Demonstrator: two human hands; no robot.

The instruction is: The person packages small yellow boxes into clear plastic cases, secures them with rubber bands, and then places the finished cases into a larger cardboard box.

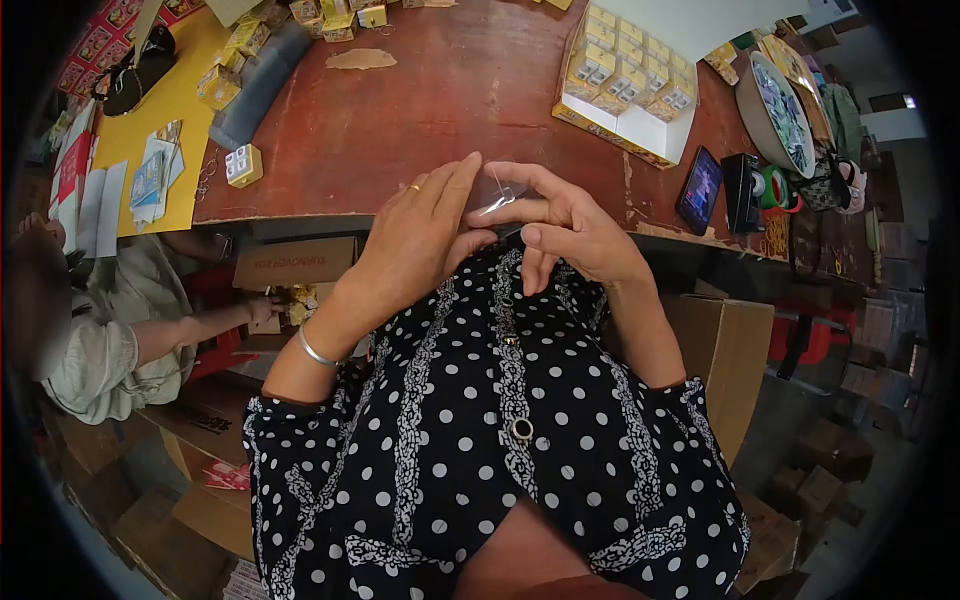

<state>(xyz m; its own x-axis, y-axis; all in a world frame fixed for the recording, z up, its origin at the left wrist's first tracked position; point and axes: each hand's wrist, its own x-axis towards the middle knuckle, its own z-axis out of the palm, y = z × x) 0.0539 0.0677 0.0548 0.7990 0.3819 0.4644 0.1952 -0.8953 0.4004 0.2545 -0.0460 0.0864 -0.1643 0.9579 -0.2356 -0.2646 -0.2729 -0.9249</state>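
Near the front edge of the red-brown table, my right hand (575, 225) is closed on a small clear plastic piece (497, 203) held between its fingers. My left hand (425, 225), with a ring and a bracelet, is beside it, its fingers extended and fairly flat, the fingertips near the plastic. On the table to the left stands a small yellow and white box (243, 166). At the back right, an open carton (640, 140) holds rows of similar small boxes.
A phone (700, 190), a tape roll (775, 188) and a bowl of small packets (775, 110) are at the right. Cards (155, 180) lie on yellow paper at the left. Below them, a co-worker's arm (190, 335) reaches into a cardboard box (295, 262).
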